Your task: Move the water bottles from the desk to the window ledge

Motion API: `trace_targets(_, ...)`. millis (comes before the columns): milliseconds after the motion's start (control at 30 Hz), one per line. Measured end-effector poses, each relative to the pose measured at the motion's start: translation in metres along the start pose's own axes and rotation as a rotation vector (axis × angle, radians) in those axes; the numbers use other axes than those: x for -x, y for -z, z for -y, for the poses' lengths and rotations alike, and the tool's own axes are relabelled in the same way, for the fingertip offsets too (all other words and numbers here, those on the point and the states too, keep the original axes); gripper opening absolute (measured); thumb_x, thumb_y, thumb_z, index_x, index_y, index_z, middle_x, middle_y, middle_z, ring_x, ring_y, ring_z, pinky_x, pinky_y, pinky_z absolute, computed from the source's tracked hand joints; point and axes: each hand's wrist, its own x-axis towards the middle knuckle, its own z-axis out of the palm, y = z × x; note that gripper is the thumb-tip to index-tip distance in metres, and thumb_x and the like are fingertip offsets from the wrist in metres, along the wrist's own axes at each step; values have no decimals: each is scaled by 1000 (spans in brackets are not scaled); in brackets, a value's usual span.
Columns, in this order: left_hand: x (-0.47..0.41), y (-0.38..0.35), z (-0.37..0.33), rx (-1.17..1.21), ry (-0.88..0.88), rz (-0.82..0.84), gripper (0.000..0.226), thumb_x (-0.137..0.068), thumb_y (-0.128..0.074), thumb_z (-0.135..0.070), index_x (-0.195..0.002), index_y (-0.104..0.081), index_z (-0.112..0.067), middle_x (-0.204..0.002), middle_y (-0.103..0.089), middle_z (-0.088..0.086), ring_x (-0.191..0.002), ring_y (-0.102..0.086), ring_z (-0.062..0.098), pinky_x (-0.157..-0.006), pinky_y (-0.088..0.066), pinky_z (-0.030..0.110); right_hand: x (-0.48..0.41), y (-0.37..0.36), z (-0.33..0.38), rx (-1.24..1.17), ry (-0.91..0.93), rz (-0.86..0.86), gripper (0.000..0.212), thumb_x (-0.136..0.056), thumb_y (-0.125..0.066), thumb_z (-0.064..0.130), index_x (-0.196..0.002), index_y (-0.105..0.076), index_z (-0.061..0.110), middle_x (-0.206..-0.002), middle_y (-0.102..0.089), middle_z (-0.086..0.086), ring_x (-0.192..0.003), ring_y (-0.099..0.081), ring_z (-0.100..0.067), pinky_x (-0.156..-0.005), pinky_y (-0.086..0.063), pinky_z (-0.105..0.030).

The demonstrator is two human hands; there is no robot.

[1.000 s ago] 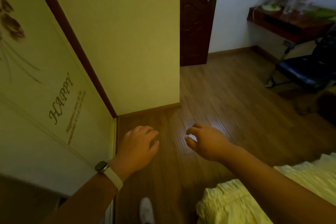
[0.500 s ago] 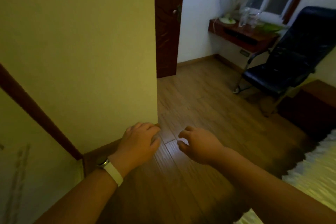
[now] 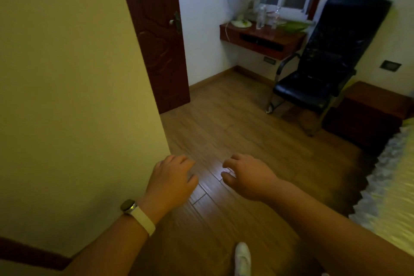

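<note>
Now the water bottles (image 3: 259,19) stand on the desk (image 3: 264,46) just below the window ledge (image 3: 291,9), well across the floor; the view has swung past the wall since a second ago, bringing them closer. Left grip (image 3: 170,182) and right grip (image 3: 248,178) hang loosely curled and empty, so this looks like the approach, with nothing moved yet

Both hands (image 3: 171,182) (image 3: 248,178) hang empty over floor (image 3: 235,119); bottles (image 3: 259,18) stand on far desk (image 3: 264,40).

Clear water bottles (image 3: 259,20) stand upright on the reddish desk (image 3: 289,39).
</note>
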Motion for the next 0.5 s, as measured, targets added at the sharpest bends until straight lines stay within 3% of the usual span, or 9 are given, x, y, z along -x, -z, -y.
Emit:
trace_targets(67,-45,-1,-9,-40,-15,-17,43,-89,-45,-46,-123,-62,-27,-128,-61,-4,-118,-53,20,-95,-41,37,-25,6,-31,-14,-19,-8,44,-99,-40,50,-135,-50,27,-131,-53,0,-113,-54,-17,-92,-49,-35)
trace_targets(200,-131,-5,-39,-38,-47,46,42,-95,-45,-45,-131,-56,-28,-135,-55,-6,-124,-47,18,-98,-38,35,-63,27,-92,-35,-58,12,43,-98,-40,51,-132,-52,27,-128,-54,1,-107,-54,-15,-85,-49,-31)
trace_targets(500,-282,-9,-119,12,-200,52,38,-95,-48,-43,-127,-57,-26,-128,-56,-6,-122,-47,17,-96,-36,38,-131,89,-207,-50,-200,-68,42,-97,-43,50,-130,-54,26,-124,-56,1,-108,-55,-16,-88,-51,-35)
